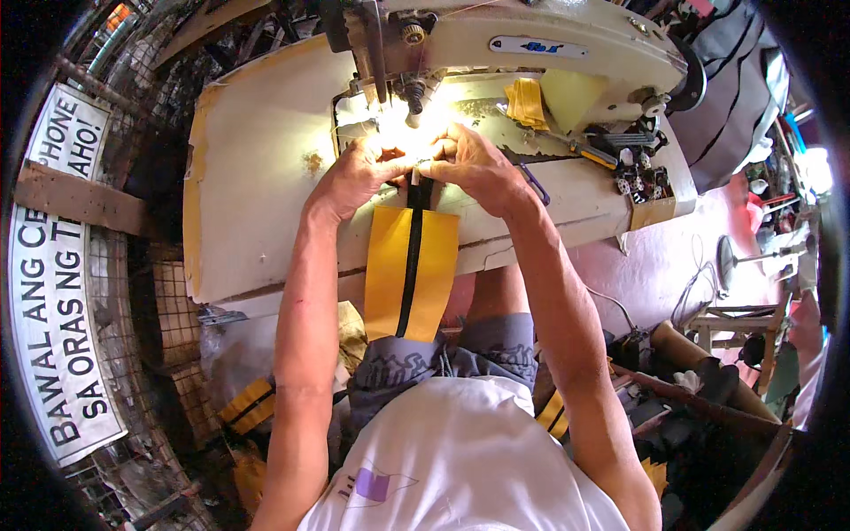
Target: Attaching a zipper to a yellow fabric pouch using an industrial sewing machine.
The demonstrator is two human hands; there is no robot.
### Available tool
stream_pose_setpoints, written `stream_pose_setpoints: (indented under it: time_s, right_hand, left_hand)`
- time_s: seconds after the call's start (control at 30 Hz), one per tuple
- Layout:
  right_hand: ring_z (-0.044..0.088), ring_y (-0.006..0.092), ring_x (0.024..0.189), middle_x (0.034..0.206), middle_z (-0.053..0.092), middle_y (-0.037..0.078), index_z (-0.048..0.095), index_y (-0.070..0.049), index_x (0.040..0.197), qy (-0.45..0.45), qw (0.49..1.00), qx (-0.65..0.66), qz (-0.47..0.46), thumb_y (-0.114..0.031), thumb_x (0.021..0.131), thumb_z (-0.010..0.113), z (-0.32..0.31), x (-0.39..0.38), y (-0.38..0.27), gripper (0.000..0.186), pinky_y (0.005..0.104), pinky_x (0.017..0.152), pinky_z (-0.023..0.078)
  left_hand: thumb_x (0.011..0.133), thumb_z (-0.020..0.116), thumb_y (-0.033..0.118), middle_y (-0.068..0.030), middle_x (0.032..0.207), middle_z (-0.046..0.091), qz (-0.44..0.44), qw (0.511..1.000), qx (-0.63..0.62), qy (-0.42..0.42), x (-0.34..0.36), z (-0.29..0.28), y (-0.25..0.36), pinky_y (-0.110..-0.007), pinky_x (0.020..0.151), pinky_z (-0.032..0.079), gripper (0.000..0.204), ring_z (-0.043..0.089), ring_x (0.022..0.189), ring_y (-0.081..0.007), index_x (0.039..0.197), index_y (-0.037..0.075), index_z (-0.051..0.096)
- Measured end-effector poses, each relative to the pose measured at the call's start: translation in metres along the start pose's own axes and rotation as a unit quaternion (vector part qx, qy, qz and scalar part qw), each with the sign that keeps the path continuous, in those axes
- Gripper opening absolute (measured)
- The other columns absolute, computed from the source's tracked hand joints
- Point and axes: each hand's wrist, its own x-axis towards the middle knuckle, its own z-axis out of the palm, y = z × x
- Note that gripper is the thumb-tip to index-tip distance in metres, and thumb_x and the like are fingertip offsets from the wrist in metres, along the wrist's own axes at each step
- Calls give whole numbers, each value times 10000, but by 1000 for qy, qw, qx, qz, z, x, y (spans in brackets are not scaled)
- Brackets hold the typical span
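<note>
Pinching the upper end of the black band (410, 265), your left hand (365, 170) and right hand (472, 170) sit nearly together, just on your side of the needle area of the sewing machine (549, 42). On each, thumb and fingers are drawn in tight with hardly a gap, though the lamp's glare hides how much of the band lies between the tips. The band runs down the middle of a yellow strip (434, 274), which trails from below your hands across the near part of the table (266, 177) and past its edge, its lower end above your lap. Expect the piece to be light: the yellow sides look flat and fairly stiff, likely to hold their shape or crease rather than drape, while the narrow black end looks softer and easier to twist. It does not seem fragile, but a smooth face could slide a little under bare fingertips. The black end gives you a fine pinch close to the machine; for squaring the piece, the yellow side edges are the better hold, with fingers laid flat.
</note>
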Motion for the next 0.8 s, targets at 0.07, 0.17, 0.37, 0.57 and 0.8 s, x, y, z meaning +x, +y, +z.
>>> stream_pose_setpoints:
  time_s: [0.07,0.17,0.37,0.57,0.8]
  right_hand:
    - [611,139,926,998,646,75,521,11,1140,-8,998,-56,-5,-75,860,681,-4,3,4,334,289,858,484]
    - [607,127,926,1009,651,81,532,20,1141,31,999,-37,-9,-73,871,673,1,-1,4,318,286,861,482]
    - [614,116,849,917,675,77,586,10,1051,131,981,-122,-69,-84,886,644,18,-6,10,199,269,767,497]
    - [612,122,859,911,677,78,590,26,1074,137,985,-75,-74,-58,885,644,18,-8,21,214,276,785,498]
    - [604,112,834,911,680,64,636,10,1042,167,972,-154,-67,-64,877,671,20,-14,12,183,281,760,506]
  left_hand:
    - [916,629,144,-22,917,687,0,1000,-3,0,-1,1,1,-268,690,505,226,607,774,-102,1085,0,673]
    - [916,629,141,-23,933,686,5,1000,-20,-14,0,1,1,-271,695,508,235,610,778,-106,1100,0,669]
    - [918,633,128,-33,960,682,24,998,-23,51,-4,6,1,-272,702,512,232,610,787,-110,1109,1,665]
    - [916,642,150,-31,932,681,20,998,9,57,-4,6,-6,-269,683,491,231,600,782,-101,1096,7,660]
    - [920,636,152,-46,929,690,23,993,62,99,-5,15,-1,-271,676,494,211,604,775,-101,1059,-4,668]
